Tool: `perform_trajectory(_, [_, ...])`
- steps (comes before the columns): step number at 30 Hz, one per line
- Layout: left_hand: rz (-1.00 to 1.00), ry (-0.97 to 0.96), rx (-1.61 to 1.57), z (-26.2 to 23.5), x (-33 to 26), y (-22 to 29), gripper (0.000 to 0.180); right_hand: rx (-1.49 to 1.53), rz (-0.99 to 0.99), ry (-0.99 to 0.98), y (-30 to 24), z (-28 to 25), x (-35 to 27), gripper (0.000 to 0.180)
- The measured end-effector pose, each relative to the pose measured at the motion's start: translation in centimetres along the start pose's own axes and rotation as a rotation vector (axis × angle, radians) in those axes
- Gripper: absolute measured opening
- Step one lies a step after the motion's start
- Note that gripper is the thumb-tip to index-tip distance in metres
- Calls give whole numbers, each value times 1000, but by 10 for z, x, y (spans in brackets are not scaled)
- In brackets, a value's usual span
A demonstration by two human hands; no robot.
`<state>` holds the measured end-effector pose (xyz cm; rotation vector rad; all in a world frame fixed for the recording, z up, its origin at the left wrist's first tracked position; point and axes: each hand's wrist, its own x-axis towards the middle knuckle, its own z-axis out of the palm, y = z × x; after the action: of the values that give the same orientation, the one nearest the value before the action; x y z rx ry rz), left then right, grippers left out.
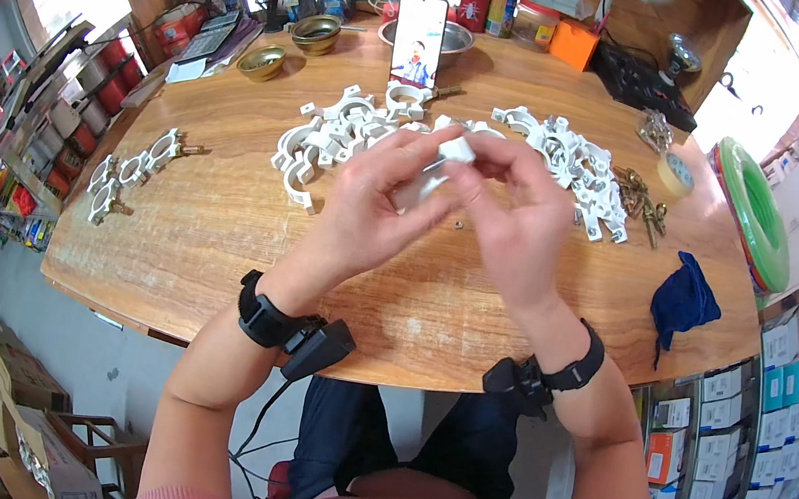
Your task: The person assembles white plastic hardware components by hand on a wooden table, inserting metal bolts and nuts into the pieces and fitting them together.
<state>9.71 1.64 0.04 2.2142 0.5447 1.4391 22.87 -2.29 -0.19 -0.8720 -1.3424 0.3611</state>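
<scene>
Both my hands meet above the middle of the wooden table, around a white plastic pipe clamp [457,150]. My left hand [366,195] is closed on its left side, fingers curled and thumb pointing inward. From the other side, my right hand [522,220] pinches the clamp's block-like end between thumb and fingers. A thin dark sliver shows beside that end, too small to name. My fingers cover most of the clamp. Just beyond lie loose white clamp halves [304,161] on the left and more white clamp pieces [573,161] on the right.
Several clamps fitted with brass bolts [165,149] lie at the left. Loose brass bolts [649,208], a tape roll [675,173] and a blue cloth pouch [683,303] are on the right. A phone [418,42] stands at the back before a metal bowl [459,43].
</scene>
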Motion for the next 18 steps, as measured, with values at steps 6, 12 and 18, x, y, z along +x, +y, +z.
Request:
perform_trajectory(6, [-91,11,-242,-4,-1,-13,30,360,220,-12,-9,-12,12,11])
perform_trajectory(12, [-629,-49,-690,1,-8,-11,28,104,20,-67,12,-11,12,7])
perform_trajectory(18, [-737,45,-865,8,-8,-14,21,69,16,-72,16,-9,11,6])
